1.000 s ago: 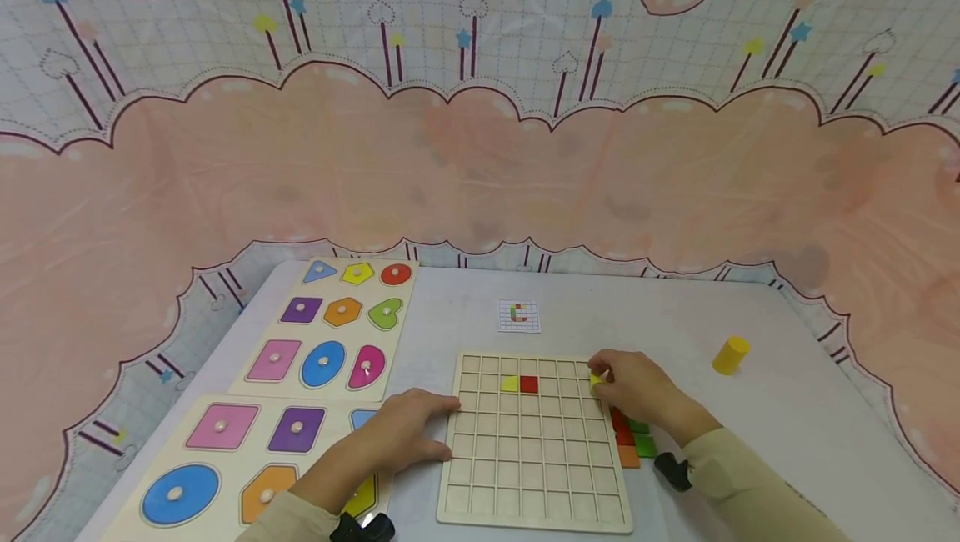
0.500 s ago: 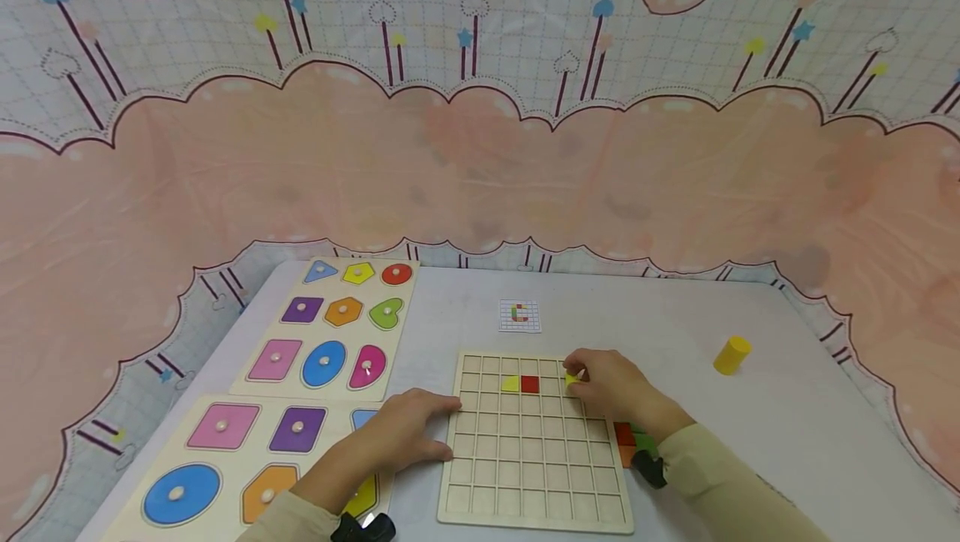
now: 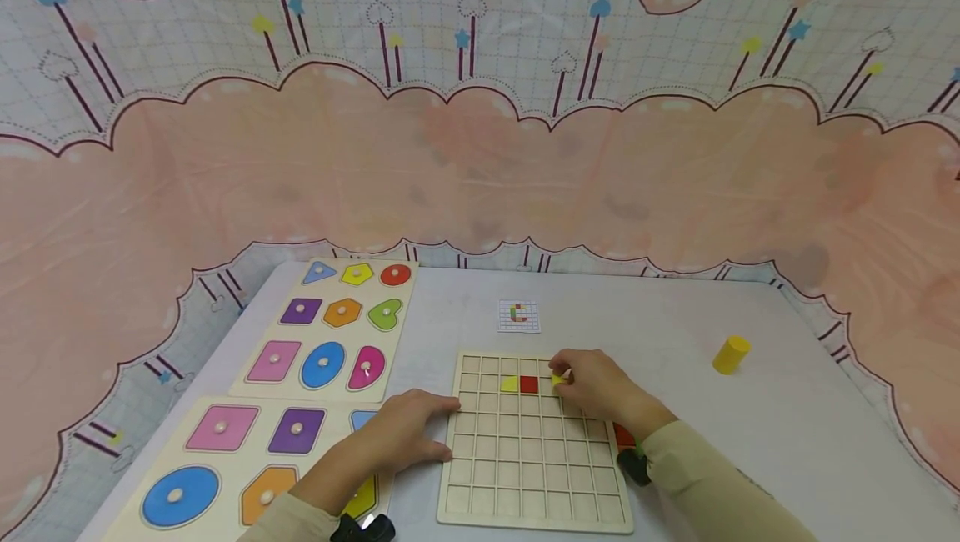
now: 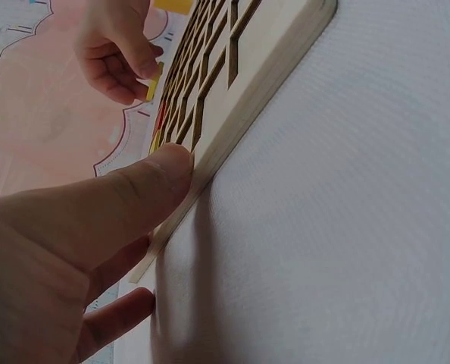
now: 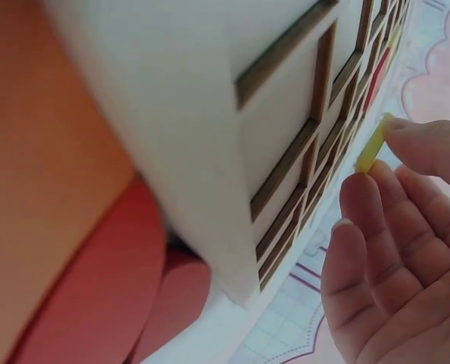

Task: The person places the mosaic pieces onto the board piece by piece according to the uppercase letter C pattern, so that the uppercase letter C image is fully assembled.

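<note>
Over the upper right of the gridded wooden board (image 3: 536,509), my right hand (image 3: 600,383) pinches a small yellow tile (image 5: 373,148) between thumb and fingertips. In the right wrist view the tile stands tilted above the grid. A yellow tile (image 3: 509,384) and a red square tile (image 3: 528,384) lie side by side in the second row of cells, left of that hand. My left hand (image 3: 408,432) rests against the board's left edge, fingers spread. Its thumb (image 4: 168,163) touches the rim in the left wrist view.
Red tiles (image 3: 624,435) lie by the board's right edge, partly hidden by the right arm. A small pattern card (image 3: 518,317) lies behind the board. A yellow cylinder (image 3: 731,355) stands at right. Two knobbed shape-puzzle boards (image 3: 330,375) cover the left side.
My right hand has moved left with the yellow tile, from the board's right edge to nearer the red tile. The left hand has stayed put.
</note>
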### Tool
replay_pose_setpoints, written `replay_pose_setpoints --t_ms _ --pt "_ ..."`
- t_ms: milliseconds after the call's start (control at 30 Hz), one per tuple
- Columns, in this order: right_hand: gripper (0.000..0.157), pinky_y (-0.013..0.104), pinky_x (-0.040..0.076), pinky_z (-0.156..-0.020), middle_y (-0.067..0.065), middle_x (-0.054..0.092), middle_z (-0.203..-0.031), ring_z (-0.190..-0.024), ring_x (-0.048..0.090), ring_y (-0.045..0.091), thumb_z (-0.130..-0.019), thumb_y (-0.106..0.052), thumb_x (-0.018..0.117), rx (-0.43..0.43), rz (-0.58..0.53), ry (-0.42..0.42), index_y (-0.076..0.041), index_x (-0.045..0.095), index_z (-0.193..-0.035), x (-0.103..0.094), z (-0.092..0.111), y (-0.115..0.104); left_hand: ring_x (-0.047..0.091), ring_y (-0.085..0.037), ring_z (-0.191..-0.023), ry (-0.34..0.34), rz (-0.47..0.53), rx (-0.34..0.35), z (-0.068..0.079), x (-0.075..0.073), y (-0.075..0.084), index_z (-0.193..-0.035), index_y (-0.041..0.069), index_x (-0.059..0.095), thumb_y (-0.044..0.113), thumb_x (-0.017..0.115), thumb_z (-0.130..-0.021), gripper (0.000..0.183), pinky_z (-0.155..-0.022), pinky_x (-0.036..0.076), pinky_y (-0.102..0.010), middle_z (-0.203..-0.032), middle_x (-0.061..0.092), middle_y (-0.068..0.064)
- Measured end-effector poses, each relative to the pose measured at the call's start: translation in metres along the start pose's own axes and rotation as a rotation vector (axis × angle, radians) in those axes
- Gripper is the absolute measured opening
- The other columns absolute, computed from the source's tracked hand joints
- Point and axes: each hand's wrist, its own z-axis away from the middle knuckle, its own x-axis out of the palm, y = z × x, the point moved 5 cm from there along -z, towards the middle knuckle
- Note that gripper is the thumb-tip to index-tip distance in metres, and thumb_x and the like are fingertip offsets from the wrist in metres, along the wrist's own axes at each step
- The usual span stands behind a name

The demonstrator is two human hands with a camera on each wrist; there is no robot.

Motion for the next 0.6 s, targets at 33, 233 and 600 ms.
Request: replay_pose_setpoints --t_ms 33,233,600 --pt "0.025 0.038 0.054 -0.085 0.000 0.069 -0.102 -0.089 0.063 0.016 -0.088 -0.011 0.075 0.001 -0.002 0.000 -0.008 0.070 -0.112 0.0004 -0.0005 -0.0005 0.055 -0.033 -0.122 0.000 0.000 0.003 -0.0001 -0.0001 0.0000 -0.132 0.011 0.066 0.027 0.087 -0.077 0.062 -0.103 0.044 -0.054 -0.128 0.065 -0.007" --pt "0.025 0.039 0.054 -0.087 0.000 0.069 -0.104 -0.090 0.063 0.016 -0.088 -0.011 0.074 0.007 -0.006 -0.009 -0.008 0.070 -0.112 0.0024 -0.0021 -0.0031 0.055 -0.032 -0.122 -0.001 -0.001 0.006 0.0002 0.0000 -0.0003 -0.132 0.011 0.066 0.028 0.087 -0.077 0.062 -0.102 0.045 -0.054 -0.128 0.065 -0.007" --pt "0.025 0.040 0.053 -0.085 0.000 0.070 -0.102 -0.089 0.064 0.016 -0.086 -0.009 0.073 -0.042 0.017 -0.008 -0.008 0.070 -0.111 0.0034 -0.0044 -0.0085 0.056 -0.032 -0.122 0.008 -0.004 0.002 0.0000 0.0006 -0.0002 -0.132 0.011 0.066 0.028 0.087 -0.076 0.062 -0.102 0.045 -0.054 -0.128 0.065 -0.007"
